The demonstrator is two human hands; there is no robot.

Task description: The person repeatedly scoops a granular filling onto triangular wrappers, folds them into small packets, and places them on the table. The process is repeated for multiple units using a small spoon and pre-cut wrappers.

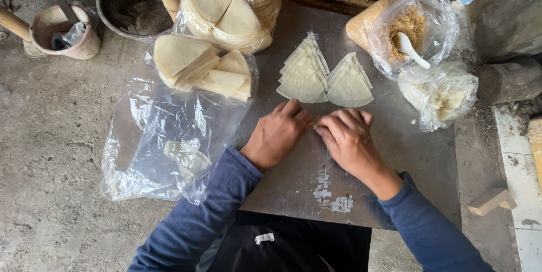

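Observation:
My left hand (278,132) and my right hand (349,139) meet knuckles-up over a grey metal tabletop (406,153). Their fingertips pinch a small pale dough wrapper (314,127), mostly hidden under the fingers. Just beyond the hands lie two fanned stacks of wedge-shaped wrappers (305,74), (349,84). To the left, more cut wrappers (197,68) rest in an open clear plastic bag. A larger bag of round and quartered wrappers (228,9) sits behind them.
A clear bag of brown crumbly filling with a white spoon (411,49) stands at the right rear. Beside it is a bag of whitish shreds (440,96). Loose plastic sheet (164,142) hangs off the table's left edge. Clay pot (62,32) and dark basin (132,12) sit on the ground.

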